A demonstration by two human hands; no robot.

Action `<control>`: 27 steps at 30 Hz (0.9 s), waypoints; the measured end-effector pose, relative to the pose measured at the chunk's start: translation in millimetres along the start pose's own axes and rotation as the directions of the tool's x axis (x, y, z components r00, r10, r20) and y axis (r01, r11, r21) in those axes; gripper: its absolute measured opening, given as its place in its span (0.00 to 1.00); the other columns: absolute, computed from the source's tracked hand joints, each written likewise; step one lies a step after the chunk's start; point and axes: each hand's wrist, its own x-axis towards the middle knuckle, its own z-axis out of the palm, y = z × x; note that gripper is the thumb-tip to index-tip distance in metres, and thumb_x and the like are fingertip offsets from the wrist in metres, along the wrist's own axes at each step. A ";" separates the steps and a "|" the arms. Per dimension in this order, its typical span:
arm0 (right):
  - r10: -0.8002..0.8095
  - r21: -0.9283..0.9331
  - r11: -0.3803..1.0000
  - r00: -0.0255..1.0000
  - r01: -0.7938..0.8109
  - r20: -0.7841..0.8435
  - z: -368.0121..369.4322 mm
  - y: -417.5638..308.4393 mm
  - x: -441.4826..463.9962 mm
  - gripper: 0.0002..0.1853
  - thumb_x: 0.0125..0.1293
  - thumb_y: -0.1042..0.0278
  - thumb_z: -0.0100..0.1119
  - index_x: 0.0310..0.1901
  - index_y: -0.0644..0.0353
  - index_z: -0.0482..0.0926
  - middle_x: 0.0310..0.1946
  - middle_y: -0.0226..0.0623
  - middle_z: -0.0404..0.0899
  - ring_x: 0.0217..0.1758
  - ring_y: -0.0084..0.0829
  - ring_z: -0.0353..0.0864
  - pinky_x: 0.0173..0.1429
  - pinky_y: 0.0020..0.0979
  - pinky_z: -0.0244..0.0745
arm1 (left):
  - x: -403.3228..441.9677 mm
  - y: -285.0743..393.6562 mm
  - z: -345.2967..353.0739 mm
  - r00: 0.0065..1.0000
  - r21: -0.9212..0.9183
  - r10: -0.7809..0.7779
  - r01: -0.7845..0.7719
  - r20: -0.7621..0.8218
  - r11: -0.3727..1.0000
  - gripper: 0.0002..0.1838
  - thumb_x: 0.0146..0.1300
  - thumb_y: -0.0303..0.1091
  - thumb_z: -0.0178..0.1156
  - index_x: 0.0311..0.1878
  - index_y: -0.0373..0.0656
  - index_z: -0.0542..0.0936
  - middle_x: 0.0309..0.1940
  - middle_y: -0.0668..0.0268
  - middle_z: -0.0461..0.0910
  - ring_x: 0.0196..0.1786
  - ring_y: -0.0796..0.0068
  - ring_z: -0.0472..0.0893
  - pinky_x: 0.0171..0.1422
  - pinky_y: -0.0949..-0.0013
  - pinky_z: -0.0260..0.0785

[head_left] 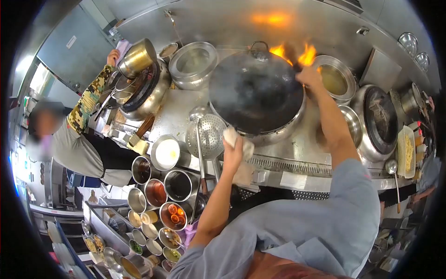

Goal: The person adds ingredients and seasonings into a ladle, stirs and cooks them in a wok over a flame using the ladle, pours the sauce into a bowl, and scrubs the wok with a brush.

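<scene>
A large dark wok [255, 95] sits over a burner in front of me, smoke drifting across its inside. Its loop handle [259, 45] points to the back. My left hand [234, 152] is closed round a folded white cloth [231, 137], at the wok's near rim. At the far right rim, my right hand [310, 78] is closed beside flames [307, 55]; what its fingers hold is hidden. Left of the wok, a perforated strainer [205, 136] rests with a ladle [199, 113] lying across it.
Several metal pots of sauces and liquids [179, 185] crowd the lower left. A co-worker's camouflage sleeve [90, 104] reaches to a brass-coloured pot [138, 58] at left. Lidless round water pots [193, 65] flank the wok. A second wok [380, 120] and a noodle basket [407, 151] stand at right.
</scene>
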 end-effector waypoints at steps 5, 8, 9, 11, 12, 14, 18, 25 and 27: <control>0.234 0.124 0.965 0.972 -0.232 -0.007 -5.6 -44.8 -51.1 0.25 0.50 0.47 0.62 0.41 0.60 0.85 0.42 0.49 0.84 0.48 0.43 0.84 0.52 0.40 0.79 | -81.7 -26.7 -13.7 0.978 0.817 -0.112 -0.083 0.177 0.571 0.39 0.58 0.41 0.65 0.68 0.39 0.57 0.52 0.39 0.70 0.53 0.36 0.74 0.56 0.48 0.70; -0.362 0.057 0.908 0.711 0.414 0.602 43.6 -72.2 -97.6 0.31 0.44 0.49 0.64 0.52 0.56 0.83 0.48 0.48 0.83 0.56 0.42 0.81 0.60 0.41 0.74 | -103.5 -60.9 -12.9 0.973 0.894 -0.094 -0.152 0.209 0.423 0.36 0.54 0.41 0.67 0.64 0.44 0.63 0.59 0.38 0.63 0.60 0.34 0.70 0.54 0.43 0.70; -0.375 0.045 0.901 0.721 0.432 0.583 18.5 -80.8 -93.3 0.31 0.44 0.49 0.64 0.52 0.56 0.83 0.48 0.48 0.83 0.56 0.42 0.81 0.60 0.41 0.74 | -97.7 -75.9 -13.9 0.978 0.890 -0.064 -0.155 0.201 0.430 0.36 0.54 0.41 0.67 0.64 0.44 0.63 0.59 0.38 0.63 0.60 0.34 0.70 0.54 0.43 0.70; -0.346 0.028 0.896 0.657 0.443 0.670 -14.5 -79.2 -101.7 0.38 0.44 0.45 0.65 0.60 0.52 0.77 0.57 0.42 0.78 0.63 0.41 0.75 0.65 0.39 0.69 | -105.9 -108.9 -18.6 0.949 0.894 0.132 -0.313 0.286 0.319 0.35 0.52 0.38 0.68 0.63 0.44 0.65 0.57 0.40 0.64 0.62 0.35 0.67 0.55 0.44 0.69; -0.309 0.028 0.907 0.620 0.420 0.721 -17.1 -65.5 -113.1 0.41 0.44 0.43 0.65 0.64 0.50 0.75 0.62 0.39 0.75 0.66 0.40 0.72 0.68 0.38 0.66 | -114.5 -104.5 -22.3 0.946 0.890 0.111 -0.323 0.304 0.321 0.35 0.52 0.38 0.68 0.63 0.44 0.65 0.57 0.40 0.64 0.62 0.35 0.67 0.55 0.44 0.69; -0.059 -0.294 0.927 0.863 0.234 0.502 -10.9 -10.4 -83.3 0.33 0.48 0.48 0.63 0.57 0.54 0.79 0.51 0.41 0.82 0.53 0.44 0.82 0.55 0.43 0.77 | -100.8 -76.3 -20.9 0.947 0.883 0.064 -0.315 0.313 0.348 0.37 0.53 0.40 0.67 0.67 0.47 0.65 0.57 0.42 0.63 0.57 0.39 0.69 0.58 0.45 0.69; 0.303 0.148 0.948 0.941 -0.282 -0.151 -9.2 26.5 -159.4 0.36 0.58 0.53 0.58 0.69 0.51 0.62 0.45 0.56 0.82 0.48 0.54 0.82 0.53 0.47 0.76 | -109.0 -116.6 -27.8 0.880 0.866 0.291 -0.445 0.376 0.227 0.33 0.55 0.38 0.63 0.65 0.47 0.67 0.56 0.45 0.66 0.52 0.42 0.70 0.52 0.47 0.70; 0.391 -0.022 0.917 0.885 -0.399 0.252 155.0 34.2 -341.0 0.48 0.57 0.43 0.62 0.75 0.44 0.50 0.47 0.59 0.80 0.53 0.52 0.81 0.58 0.48 0.73 | -94.4 -102.2 -41.1 0.888 0.820 0.069 -0.449 0.455 0.355 0.32 0.60 0.31 0.55 0.69 0.50 0.64 0.62 0.44 0.62 0.59 0.40 0.68 0.57 0.44 0.68; 0.440 -0.067 0.889 0.807 -0.453 0.394 162.3 27.6 -357.3 0.50 0.57 0.36 0.61 0.76 0.38 0.47 0.53 0.65 0.75 0.57 0.61 0.76 0.62 0.52 0.70 | -104.1 -101.6 -42.7 0.868 0.824 0.082 -0.492 0.490 0.283 0.32 0.60 0.32 0.57 0.70 0.49 0.64 0.65 0.45 0.59 0.61 0.38 0.66 0.57 0.42 0.66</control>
